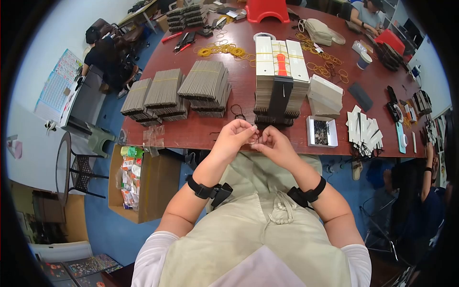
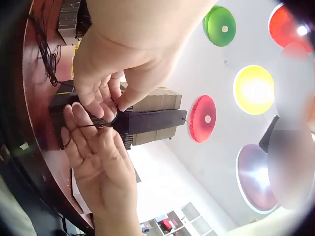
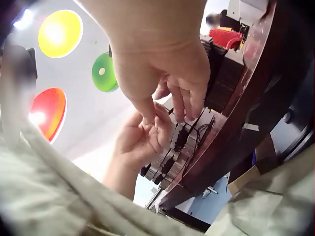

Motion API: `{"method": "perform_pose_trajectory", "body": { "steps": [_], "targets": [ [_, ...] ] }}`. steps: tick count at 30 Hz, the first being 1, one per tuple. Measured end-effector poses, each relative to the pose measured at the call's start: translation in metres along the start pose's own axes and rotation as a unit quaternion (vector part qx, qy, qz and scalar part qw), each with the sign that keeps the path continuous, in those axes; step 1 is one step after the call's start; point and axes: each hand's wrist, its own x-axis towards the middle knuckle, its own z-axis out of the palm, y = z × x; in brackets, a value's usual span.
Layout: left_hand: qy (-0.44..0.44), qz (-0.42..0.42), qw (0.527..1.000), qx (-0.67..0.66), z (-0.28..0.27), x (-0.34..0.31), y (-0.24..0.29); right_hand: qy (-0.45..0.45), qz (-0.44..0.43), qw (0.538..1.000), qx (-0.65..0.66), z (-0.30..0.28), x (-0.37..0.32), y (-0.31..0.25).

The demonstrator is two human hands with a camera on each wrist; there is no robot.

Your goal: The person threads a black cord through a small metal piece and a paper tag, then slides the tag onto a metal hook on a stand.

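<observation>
A thin black cord point(image 2: 88, 127) stretches between both hands, close to the table's front edge. My left hand point(image 1: 234, 138) pinches it between thumb and fingertips. Facing it, my right hand point(image 1: 279, 149) also pinches the cord, which crosses its fingers in the left wrist view. Just beyond the hands stands a tall stack of white-topped pieces point(image 1: 269, 50), with a dark flat strip point(image 1: 281, 95) upright against its front. Loose black cord point(image 1: 237, 112) lies on the table beyond my left hand.
Banded grey-brown stacks point(image 1: 203, 79) stand at the left. On the right are a white box point(image 1: 322, 143) of small dark bits and white tags point(image 1: 363, 129). Yellow rubber bands point(image 1: 224, 49) lie farther back. An open carton point(image 1: 158, 191) sits below the table's left side.
</observation>
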Motion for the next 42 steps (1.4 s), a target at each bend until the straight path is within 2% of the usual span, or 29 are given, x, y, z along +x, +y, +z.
{"method": "perform_pose_trajectory", "body": {
  "steps": [3, 5, 8, 12, 15, 16, 19, 20, 23, 24, 27, 29, 30, 33, 36, 39, 42],
  "targets": [
    [0.034, 0.027, 0.997, -0.069, -0.001, 0.004, 0.001, -0.013, 0.057, 0.972, 0.229, -0.001, -0.002, -0.015],
    [0.055, 0.014, 0.989, -0.138, -0.003, 0.006, 0.004, -0.046, 0.047, 0.976, 0.206, -0.009, -0.009, -0.020],
    [0.028, -0.041, 0.973, -0.227, -0.025, 0.021, -0.002, -0.113, 0.034, 0.972, 0.205, -0.026, -0.018, -0.024],
    [0.051, -0.071, 0.959, -0.268, -0.035, 0.031, 0.013, -0.200, 0.018, 0.944, 0.262, -0.038, -0.034, -0.058],
    [0.063, -0.065, 0.951, -0.296, -0.044, 0.036, 0.021, -0.182, 0.008, 0.953, 0.241, -0.053, -0.052, -0.080],
    [0.104, -0.068, 0.945, -0.303, -0.039, 0.034, 0.025, -0.139, -0.018, 0.977, 0.163, -0.059, -0.054, -0.081],
    [0.031, -0.048, 0.952, -0.302, -0.047, 0.032, 0.023, 0.002, -0.024, 0.985, 0.169, -0.078, -0.058, -0.068],
    [0.005, -0.017, 0.962, -0.274, -0.048, 0.030, 0.020, 0.098, 0.018, 0.976, 0.193, -0.076, -0.060, -0.064],
    [-0.048, 0.075, 0.985, -0.148, -0.022, 0.010, 0.026, 0.152, -0.005, 0.941, 0.303, -0.081, -0.051, -0.057],
    [-0.049, 0.106, 0.990, -0.081, -0.008, -0.001, 0.029, 0.171, 0.008, 0.944, 0.282, -0.077, -0.049, -0.059],
    [-0.072, 0.177, 0.978, 0.085, 0.012, -0.010, 0.028, 0.096, 0.062, 0.977, 0.181, -0.067, -0.041, -0.066],
    [-0.072, 0.204, 0.962, 0.166, 0.021, -0.013, 0.032, 0.110, 0.073, 0.979, 0.157, -0.051, -0.034, -0.070],
    [-0.058, 0.188, 0.960, 0.198, 0.016, -0.009, 0.035, 0.111, 0.092, 0.978, 0.154, -0.046, -0.030, -0.071],
    [-0.107, 0.148, 0.974, 0.134, 0.016, -0.013, 0.035, 0.108, 0.113, 0.970, 0.184, -0.040, -0.022, -0.066],
    [-0.117, 0.125, 0.972, 0.159, 0.019, -0.012, 0.020, 0.105, 0.114, 0.970, 0.189, -0.033, -0.020, -0.062],
    [-0.051, 0.118, 0.985, 0.117, 0.031, -0.016, 0.016, 0.109, 0.129, 0.970, 0.173, -0.032, -0.019, -0.065],
    [-0.025, 0.134, 0.984, 0.114, 0.030, -0.014, 0.011, 0.101, 0.129, 0.971, 0.176, -0.032, -0.020, -0.071]
  ]
}}
